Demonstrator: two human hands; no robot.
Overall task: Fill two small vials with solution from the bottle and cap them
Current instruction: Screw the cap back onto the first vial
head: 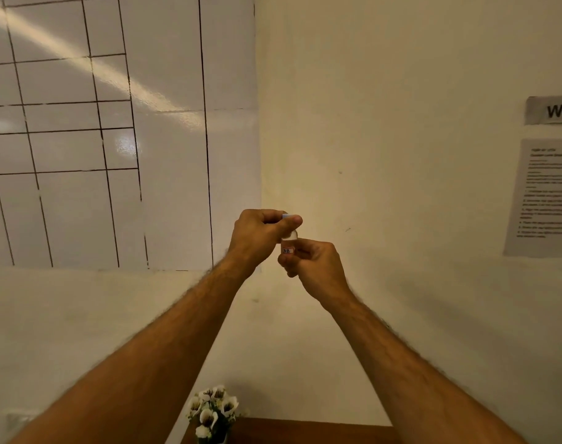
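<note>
Both hands are raised in front of the wall, holding one small clear vial [288, 243] upright between them. The vial carries a small white label with a red border. My right hand [315, 262] grips its lower body from the right. My left hand [260, 233] pinches the pale blue cap [287, 216] on top of the vial between thumb and fingers. How much liquid is inside cannot be read. The bottle and a second vial are out of view.
A white board with a black grid [81, 123] hangs on the left wall. Printed sheets [545, 193] are stuck on the right wall. At the bottom edge stand white flowers [212, 411] beside a strip of brown table [305, 431].
</note>
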